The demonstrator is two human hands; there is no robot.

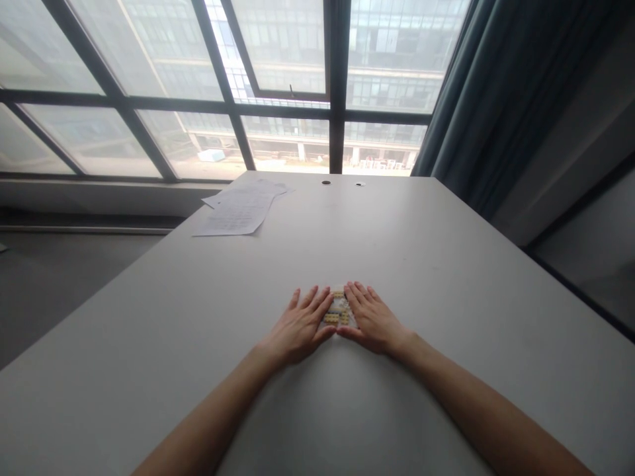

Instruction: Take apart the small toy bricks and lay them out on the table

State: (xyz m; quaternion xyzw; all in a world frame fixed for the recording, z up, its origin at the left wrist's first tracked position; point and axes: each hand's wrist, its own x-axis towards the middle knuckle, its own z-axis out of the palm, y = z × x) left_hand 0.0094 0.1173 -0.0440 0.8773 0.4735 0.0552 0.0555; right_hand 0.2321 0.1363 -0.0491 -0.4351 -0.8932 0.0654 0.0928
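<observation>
My left hand (pixel 302 328) lies palm down on the white table (pixel 317 251), its fingers stretched out and apart. Facing it, my right hand (pixel 373 322) rests flat too, fingers extended and close together. Between them is a small cluster of yellow toy bricks (pixel 331 318) with studs, along with some whitish pieces that may be a clear bag or small parts. Both hands touch the cluster's edges and cover part of it. The two thumbs nearly meet at its near side.
Printed paper sheets (pixel 235 210) overlap at the table's far left. Two cable holes, one of them a dark hole (pixel 326 182), sit near the back edge. Beyond stand large windows (pixel 288 145), and a dark curtain (pixel 476 112) hangs at the right.
</observation>
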